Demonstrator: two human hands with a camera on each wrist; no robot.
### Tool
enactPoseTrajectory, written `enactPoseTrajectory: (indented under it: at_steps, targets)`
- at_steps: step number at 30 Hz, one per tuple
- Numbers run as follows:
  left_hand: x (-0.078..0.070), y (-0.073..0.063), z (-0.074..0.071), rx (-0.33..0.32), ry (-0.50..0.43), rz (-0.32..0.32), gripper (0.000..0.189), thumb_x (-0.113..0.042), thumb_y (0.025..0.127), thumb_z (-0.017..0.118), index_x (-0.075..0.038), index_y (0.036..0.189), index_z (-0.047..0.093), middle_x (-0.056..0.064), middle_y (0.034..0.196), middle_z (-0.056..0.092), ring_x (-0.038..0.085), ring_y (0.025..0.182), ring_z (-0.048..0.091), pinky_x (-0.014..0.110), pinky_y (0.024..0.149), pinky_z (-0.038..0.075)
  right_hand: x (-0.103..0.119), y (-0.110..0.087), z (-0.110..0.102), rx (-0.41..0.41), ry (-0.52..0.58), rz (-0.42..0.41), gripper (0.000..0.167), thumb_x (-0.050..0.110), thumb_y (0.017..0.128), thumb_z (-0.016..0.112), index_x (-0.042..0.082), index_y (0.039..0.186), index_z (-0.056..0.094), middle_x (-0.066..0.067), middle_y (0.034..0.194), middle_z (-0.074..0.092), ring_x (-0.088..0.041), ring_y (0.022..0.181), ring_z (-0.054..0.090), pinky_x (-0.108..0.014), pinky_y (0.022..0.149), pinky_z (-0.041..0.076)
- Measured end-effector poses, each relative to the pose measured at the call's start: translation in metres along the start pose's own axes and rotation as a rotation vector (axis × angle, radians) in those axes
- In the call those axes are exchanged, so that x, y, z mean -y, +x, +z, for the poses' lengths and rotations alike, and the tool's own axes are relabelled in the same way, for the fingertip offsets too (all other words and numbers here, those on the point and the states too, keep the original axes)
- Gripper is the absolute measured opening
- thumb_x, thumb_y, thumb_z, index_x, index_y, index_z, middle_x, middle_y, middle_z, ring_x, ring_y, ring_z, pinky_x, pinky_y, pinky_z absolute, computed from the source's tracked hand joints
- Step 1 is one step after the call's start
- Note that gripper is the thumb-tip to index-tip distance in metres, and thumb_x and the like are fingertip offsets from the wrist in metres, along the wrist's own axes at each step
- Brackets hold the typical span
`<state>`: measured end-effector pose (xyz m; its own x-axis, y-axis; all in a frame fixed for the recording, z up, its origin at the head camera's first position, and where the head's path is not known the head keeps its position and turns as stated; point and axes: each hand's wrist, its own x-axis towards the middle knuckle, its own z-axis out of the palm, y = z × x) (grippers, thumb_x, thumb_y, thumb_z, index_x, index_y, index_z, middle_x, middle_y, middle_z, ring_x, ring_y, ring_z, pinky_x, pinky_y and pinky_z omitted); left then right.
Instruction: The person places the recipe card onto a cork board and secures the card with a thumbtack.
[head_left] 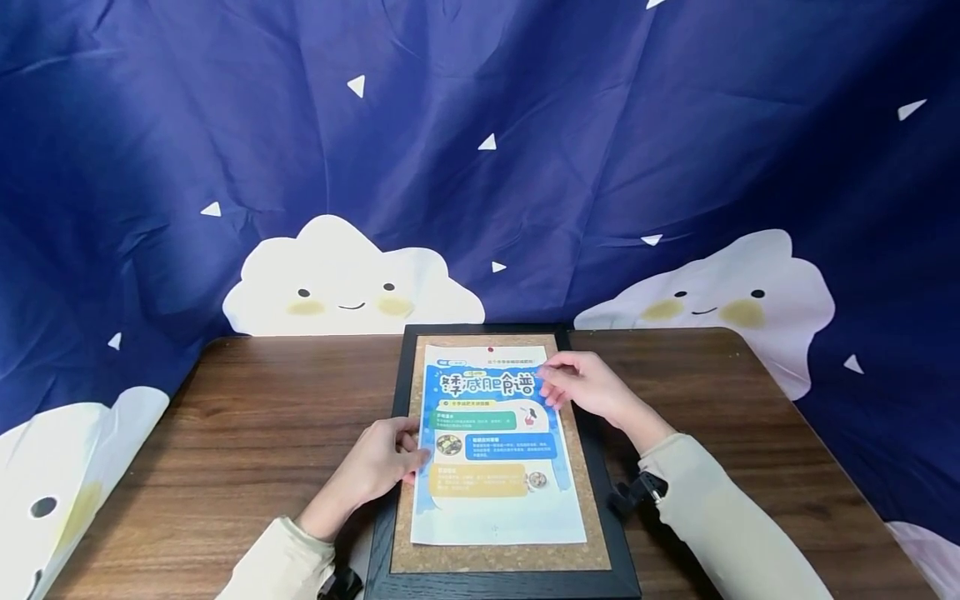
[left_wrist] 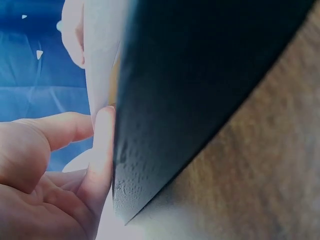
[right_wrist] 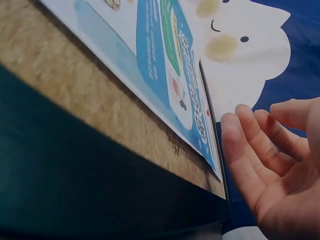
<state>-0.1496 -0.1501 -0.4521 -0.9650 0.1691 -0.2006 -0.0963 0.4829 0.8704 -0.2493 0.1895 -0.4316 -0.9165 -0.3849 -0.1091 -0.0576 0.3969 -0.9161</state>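
A printed paper poster (head_left: 498,517) with blue, green and yellow blocks lies over a framed cork board (head_left: 592,542). At the poster's top middle is a small red pushpin (head_left: 491,349). My left hand (head_left: 378,462) pinches the poster's left edge; in the left wrist view the left hand (left_wrist: 47,170) has its thumb on one face of the sheet and a finger behind it, beside the black frame (left_wrist: 165,100). By the upper right edge of the poster, my right hand (head_left: 588,390) hovers with loosely bent fingers. The right wrist view shows the right hand (right_wrist: 280,170) holding nothing.
The board stands on a brown wooden table (head_left: 285,400), reaching its back edge. Behind hangs a dark blue cloth (head_left: 450,108) with white clouds and triangles. A black strap (head_left: 641,490) sits at the right wrist, close to the frame's right side.
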Motion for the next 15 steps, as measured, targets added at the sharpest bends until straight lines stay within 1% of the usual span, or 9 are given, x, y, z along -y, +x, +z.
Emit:
enactPoseTrajectory:
  at_steps: [5,9,15]
  targets:
    - [-0.001,-0.003,0.0,-0.013,-0.007,-0.009,0.048,0.004,0.096,0.076,0.009,0.141,0.062,0.009,0.09,0.066,0.015,0.071,0.067,0.026,0.059,0.062,-0.001,-0.009,-0.004,-0.015,0.012,-0.01,0.034,0.016,0.11,0.062,-0.015,0.126,0.063,-0.028,0.099,0.074,-0.026,0.08,0.074,-0.034,0.076,0.068]
    - [-0.002,-0.004,0.0,-0.018,0.004,-0.011,0.048,0.003,0.095,0.076,0.008,0.141,0.062,0.009,0.09,0.067,0.015,0.069,0.067,0.026,0.058,0.06,-0.002,-0.015,-0.008,-0.018,0.028,-0.021,0.034,0.013,0.111,0.06,-0.017,0.128,0.061,-0.027,0.096,0.074,-0.025,0.078,0.074,-0.033,0.074,0.068]
    - [-0.001,-0.007,0.0,-0.029,0.018,-0.011,0.05,0.002,0.095,0.077,0.008,0.143,0.062,0.008,0.09,0.068,0.015,0.069,0.067,0.025,0.057,0.059,-0.008,-0.027,-0.015,-0.028,0.01,-0.041,0.034,0.011,0.111,0.059,-0.019,0.128,0.06,-0.024,0.096,0.074,-0.022,0.078,0.074,-0.032,0.073,0.068]
